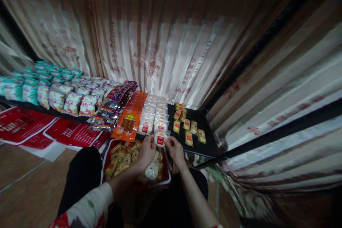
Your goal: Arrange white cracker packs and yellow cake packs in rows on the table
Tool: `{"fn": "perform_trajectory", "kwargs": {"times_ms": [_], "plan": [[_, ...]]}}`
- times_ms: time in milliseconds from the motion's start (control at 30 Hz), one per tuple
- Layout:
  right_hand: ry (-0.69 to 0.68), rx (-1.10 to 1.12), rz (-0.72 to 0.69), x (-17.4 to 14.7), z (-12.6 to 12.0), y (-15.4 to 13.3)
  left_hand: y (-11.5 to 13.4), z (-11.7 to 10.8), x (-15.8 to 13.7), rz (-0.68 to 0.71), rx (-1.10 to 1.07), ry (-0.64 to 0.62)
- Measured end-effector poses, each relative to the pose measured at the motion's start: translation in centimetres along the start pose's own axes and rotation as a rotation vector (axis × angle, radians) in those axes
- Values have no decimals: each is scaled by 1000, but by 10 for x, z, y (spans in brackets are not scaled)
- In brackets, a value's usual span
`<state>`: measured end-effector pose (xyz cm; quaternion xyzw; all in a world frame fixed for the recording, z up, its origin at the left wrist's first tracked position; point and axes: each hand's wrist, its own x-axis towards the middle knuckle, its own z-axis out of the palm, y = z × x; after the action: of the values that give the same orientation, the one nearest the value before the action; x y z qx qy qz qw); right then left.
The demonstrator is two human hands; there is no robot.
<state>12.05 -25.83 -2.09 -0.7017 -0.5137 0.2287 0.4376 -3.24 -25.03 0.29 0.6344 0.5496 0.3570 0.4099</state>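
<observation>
Between both hands (147, 151) (175, 150) sits a white packet (160, 140).

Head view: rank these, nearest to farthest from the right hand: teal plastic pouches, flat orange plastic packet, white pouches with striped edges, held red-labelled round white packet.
1. Held red-labelled round white packet: pinched by the right hand.
2. Flat orange plastic packet: to its left.
3. White pouches with striped edges: farther left.
4. Teal plastic pouches: far left end.
</observation>
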Motion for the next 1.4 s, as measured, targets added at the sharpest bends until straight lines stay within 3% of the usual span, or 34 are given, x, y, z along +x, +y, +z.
{"fn": "perform_trajectory", "kwargs": {"times_ms": [700,967,1067,1133,1233,1400], "plan": [[-45,-160,27,41,10,3,-3,36,14,62,216,-18],[-16,-195,-58,43,9,9,3,46,11,106,399,9],[93,-286,-171,49,3,13,2,52,13,133,437,46],[163,-338,-315,61,-2,13,0,56,14,151,464,71],[122,-380,-469,91,-9,7,-1,60,15,160,519,92],[-129,-507,-394,161,-2,-9,-10,69,16,183,650,124]]}}
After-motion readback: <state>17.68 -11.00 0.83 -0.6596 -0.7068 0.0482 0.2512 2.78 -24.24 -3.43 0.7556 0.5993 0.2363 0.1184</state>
